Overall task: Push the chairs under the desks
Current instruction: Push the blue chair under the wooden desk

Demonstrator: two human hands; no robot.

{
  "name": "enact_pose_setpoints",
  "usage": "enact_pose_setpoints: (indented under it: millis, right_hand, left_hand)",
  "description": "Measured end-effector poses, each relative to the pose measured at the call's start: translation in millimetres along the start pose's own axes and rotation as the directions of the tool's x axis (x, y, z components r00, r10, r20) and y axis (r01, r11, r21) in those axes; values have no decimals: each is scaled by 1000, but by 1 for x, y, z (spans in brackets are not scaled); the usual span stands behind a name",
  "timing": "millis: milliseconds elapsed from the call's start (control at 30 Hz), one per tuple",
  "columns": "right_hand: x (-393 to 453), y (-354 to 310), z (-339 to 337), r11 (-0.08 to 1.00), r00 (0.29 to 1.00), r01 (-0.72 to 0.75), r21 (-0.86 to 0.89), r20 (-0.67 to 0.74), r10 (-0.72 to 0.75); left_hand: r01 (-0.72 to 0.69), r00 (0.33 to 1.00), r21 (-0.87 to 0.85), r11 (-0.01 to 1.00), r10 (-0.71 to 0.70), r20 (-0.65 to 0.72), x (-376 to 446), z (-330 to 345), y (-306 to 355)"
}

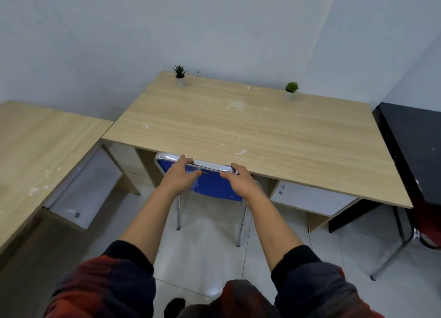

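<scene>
Head view shows both hands, left hand (180,176) and right hand (238,181), gripping the top rail of the blue chair (210,184), its seat apparently already tucked under the wooden table (250,131), while a red chair (427,229) at the right edge looks left to do.

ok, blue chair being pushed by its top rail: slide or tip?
Blue chair likely slides: thin metal legs on glossy tile. Probably light, given its slim frame. Left hand and right hand grip high on the backrest, so a snagged foot could tip it forward.
</scene>
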State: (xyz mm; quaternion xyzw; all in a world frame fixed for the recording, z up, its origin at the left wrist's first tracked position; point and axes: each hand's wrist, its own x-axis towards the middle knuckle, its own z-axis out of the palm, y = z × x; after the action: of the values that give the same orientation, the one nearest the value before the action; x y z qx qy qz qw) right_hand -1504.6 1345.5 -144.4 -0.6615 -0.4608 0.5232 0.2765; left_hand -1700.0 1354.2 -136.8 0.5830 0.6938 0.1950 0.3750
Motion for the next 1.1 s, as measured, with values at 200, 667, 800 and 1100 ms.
enact_pose_setpoints:
  millis: [200, 667, 800, 1100]
  right_hand:
    - [-27, -8, -10, 998, 1000, 2, 55, 29, -4]
    - [-141, -12, -9, 992, 976, 130, -4, 174, -127]
    - [-198, -1, -5, 971, 949, 227, -82, 245, -201]
    - [-304, 47, -30, 947, 918, 298, -116, 306, -251]
  left_hand:
    - [-4, 999, -89, 996, 0, -50, -51, 23, 19]
    - [18, 977, -90, 996, -36, -209, -202, 15, 41]
    - [24, 951, -97, 995, -52, -304, -271, 19, 38]
    - [90, 912, -103, 991, -124, -392, -392, 58, 42]
